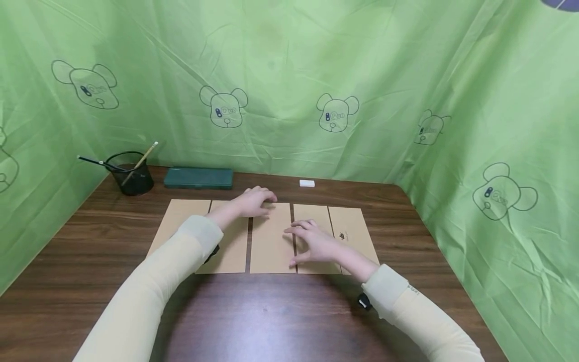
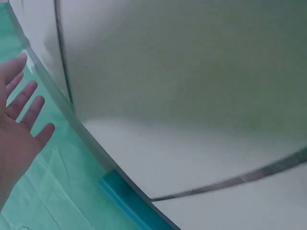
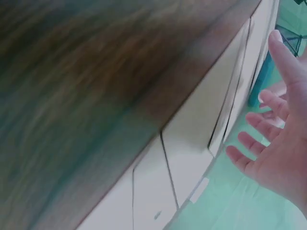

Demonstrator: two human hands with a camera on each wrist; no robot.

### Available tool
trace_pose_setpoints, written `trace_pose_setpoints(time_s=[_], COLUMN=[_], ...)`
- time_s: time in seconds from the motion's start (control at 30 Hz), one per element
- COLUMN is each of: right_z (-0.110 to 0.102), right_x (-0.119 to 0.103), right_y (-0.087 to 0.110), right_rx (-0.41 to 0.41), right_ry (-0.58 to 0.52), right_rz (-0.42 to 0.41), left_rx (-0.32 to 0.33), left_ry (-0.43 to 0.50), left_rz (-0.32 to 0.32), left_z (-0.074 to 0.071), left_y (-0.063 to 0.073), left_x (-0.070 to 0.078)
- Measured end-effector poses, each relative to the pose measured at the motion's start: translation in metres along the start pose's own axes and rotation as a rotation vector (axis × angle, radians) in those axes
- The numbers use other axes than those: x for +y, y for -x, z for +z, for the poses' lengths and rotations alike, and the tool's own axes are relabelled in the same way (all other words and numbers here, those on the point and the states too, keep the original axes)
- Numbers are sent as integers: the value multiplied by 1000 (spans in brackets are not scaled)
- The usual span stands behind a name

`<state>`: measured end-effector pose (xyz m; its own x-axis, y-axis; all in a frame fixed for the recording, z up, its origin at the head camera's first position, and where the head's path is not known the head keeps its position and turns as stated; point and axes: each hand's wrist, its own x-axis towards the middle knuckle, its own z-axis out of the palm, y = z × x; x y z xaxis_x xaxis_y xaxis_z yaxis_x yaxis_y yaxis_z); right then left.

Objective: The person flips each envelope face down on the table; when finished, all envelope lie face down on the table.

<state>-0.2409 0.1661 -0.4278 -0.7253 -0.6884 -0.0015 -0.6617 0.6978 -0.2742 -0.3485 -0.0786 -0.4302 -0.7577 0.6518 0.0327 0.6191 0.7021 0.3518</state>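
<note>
While left fingers (image 1: 268, 195) and right fingers (image 1: 296, 231) spread empty, tan rectangles (image 1: 272, 241) lie in row, dark crown (image 1: 342, 236) on rightmost.

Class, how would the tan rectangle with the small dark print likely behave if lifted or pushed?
The tan rectangle looks thin, so it is probably light. Lying flat on the wood-grained desk, it would likely slide rather than roll or tip.

The wooden table (image 1: 267, 311) bears tan sheets (image 1: 271, 246), case (image 1: 198, 178), eraser (image 1: 306, 183), cup (image 1: 138, 182).

Green printed cloth (image 1: 271, 60) screens a wooden table (image 1: 267, 322) holding a pencil cup (image 1: 137, 184): a desk-like nook.
</note>
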Motion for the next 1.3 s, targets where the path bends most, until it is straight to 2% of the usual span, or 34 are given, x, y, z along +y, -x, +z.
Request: trace_pose_setpoints(time_s=[0.17, 0.4, 0.6, 0.9, 1.07, 1.3], right_z=[-9, -12, -13, -6, -5, -4], right_x=[11, 30, 45, 67, 74, 79], right_y=[14, 34, 52, 69, 73, 76], right_rx=[30, 58, 40, 12, -23, -16], right_ry=[-25, -38, -53, -16, -1, 5], right_rz=[-19, -52, -55, -80, -54, -57], left_rx=[0, -9, -35, -58, -75, -86], left_ry=[-13, 18, 36, 67, 44, -3], left_rz=[-17, -22, -32, -71, -88, -108], left_z=[3, 9, 18, 30, 36, 41], left_y=[-6, -18, -29, -37, -41, -47], left_x=[11, 27, 36, 43, 43, 38])
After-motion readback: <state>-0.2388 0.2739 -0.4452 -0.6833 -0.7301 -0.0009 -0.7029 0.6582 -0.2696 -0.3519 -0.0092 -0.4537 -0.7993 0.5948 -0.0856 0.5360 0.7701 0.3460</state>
